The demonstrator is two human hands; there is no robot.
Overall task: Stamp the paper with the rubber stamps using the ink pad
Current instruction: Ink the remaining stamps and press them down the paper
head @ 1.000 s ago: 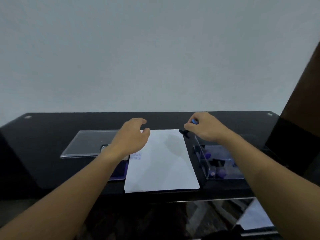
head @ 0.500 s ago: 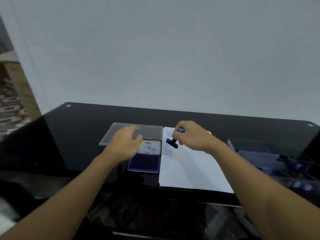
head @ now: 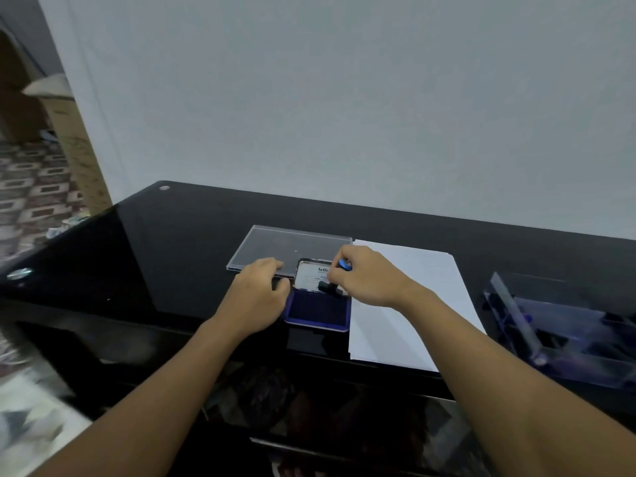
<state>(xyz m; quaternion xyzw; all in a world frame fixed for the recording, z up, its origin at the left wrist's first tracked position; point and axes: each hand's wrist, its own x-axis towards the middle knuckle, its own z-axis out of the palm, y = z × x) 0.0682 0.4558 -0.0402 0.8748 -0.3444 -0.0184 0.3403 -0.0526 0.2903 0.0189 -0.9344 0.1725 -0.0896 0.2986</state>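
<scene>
Stamp point(head: 332, 286) is pinched in my right hand point(head: 364, 278), fingers curled round its blue-topped handle. Its black base is over the far end of the ink pad point(head: 318, 309), in front of the pad's raised lid point(head: 309, 275); whether it touches the ink I cannot tell. My left hand point(head: 256, 297) lies just left of the pad, fingers loosely bent, gripping nothing. The paper point(head: 413, 304) lies just right of the pad, a clear tray point(head: 285, 246) behind it, a clear box point(head: 568, 325) well to its right.

Right hand point(head: 364, 278) grips stamp point(head: 333, 285) over ink pad point(head: 318, 309) — left hand point(head: 256, 297) beside it.
</scene>
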